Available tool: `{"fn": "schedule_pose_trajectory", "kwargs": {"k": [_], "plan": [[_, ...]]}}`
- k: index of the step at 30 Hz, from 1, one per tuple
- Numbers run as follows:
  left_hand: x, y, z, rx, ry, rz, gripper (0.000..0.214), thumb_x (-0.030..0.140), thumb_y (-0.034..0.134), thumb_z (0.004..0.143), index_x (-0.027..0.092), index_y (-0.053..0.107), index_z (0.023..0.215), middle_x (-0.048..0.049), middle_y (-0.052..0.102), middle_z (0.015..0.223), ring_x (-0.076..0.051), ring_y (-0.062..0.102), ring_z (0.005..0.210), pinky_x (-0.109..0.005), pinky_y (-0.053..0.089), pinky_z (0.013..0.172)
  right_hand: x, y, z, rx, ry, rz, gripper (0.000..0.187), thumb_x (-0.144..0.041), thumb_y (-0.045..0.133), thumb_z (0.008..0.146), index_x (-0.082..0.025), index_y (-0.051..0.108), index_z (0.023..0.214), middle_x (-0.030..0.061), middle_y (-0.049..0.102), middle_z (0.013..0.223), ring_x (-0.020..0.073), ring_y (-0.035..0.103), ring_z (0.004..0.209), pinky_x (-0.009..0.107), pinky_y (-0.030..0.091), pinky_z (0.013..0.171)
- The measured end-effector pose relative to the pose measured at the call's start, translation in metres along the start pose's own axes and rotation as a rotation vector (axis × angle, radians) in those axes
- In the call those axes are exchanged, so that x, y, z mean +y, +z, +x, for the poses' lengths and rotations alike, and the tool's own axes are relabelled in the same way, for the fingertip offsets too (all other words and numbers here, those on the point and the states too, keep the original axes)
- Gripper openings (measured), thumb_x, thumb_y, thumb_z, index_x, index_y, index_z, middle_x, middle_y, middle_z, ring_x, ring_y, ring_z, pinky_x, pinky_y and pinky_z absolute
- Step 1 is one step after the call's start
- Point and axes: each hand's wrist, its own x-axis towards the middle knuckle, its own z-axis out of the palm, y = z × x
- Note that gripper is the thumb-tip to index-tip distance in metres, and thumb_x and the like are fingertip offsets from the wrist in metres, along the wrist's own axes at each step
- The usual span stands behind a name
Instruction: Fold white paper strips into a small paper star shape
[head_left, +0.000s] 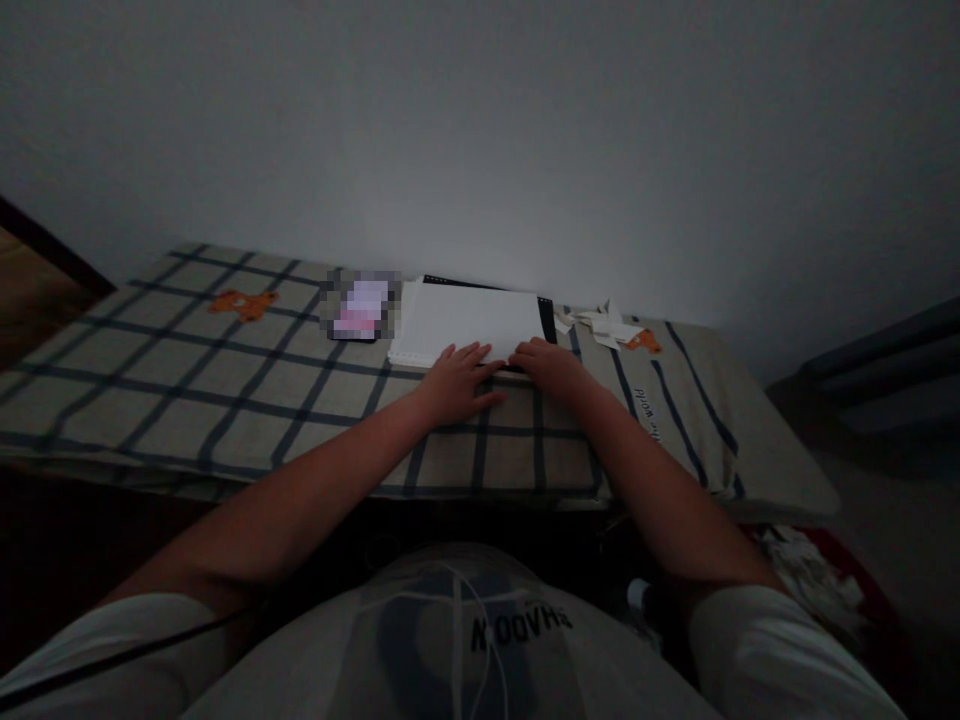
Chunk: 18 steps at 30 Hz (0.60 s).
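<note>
A stack of white paper (476, 318) with small punched holes along its left edge lies on the checked cloth. Black strips with holes (547, 318) show from under it at the back and right. My left hand (459, 385) rests on the near edge of the stack, fingers stretched out and thumb apart. Close beside it, my right hand (551, 368) has its fingers curled at the near right edge of the paper, seemingly pinching it. What lies under the fingertips is partly hidden.
A phone (361, 308) with a lit, blurred screen lies left of the paper. Torn white paper scraps (609, 325) lie to the right. The checked tablecloth (300, 400) meets a grey wall (480, 130). Below right stands a red container (870, 570) with pale crumpled material.
</note>
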Motion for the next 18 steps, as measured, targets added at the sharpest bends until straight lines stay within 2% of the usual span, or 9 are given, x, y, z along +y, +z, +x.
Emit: {"fn": "schedule_pose_trajectory", "kwargs": {"k": [7,14,18], "plan": [[0.001,0.000,0.000,-0.006,-0.013,0.000,0.065,0.065,0.033,0.093,0.028,0.041,0.146,-0.0107,0.032,0.157,-0.030,0.030,0.143,-0.052,0.022,0.114,0.010,0.000,-0.015,-0.051,0.095,-0.010,0.028,-0.016,0.048,0.095,-0.022,0.064,0.117,0.0071,0.065,0.112,0.0196,0.055,0.102,0.028,0.042,0.079],[0.002,-0.004,0.000,-0.014,-0.014,0.003,0.064,0.063,0.035,0.094,0.028,0.042,0.146,-0.0109,0.033,0.156,-0.030,0.030,0.143,-0.052,0.023,0.114,0.015,0.000,-0.027,-0.041,0.085,-0.070,0.030,-0.014,0.049,0.094,-0.021,0.063,0.119,0.0073,0.066,0.110,0.0210,0.054,0.103,0.029,0.042,0.076],[0.003,-0.005,-0.001,-0.009,-0.016,0.002,0.063,0.063,0.035,0.094,0.028,0.042,0.146,-0.0104,0.033,0.157,-0.029,0.030,0.143,-0.051,0.022,0.114,0.020,0.000,-0.033,-0.059,0.131,-0.080,0.030,-0.012,0.050,0.092,-0.021,0.065,0.117,0.0083,0.066,0.111,0.0218,0.053,0.104,0.030,0.042,0.076]]}}
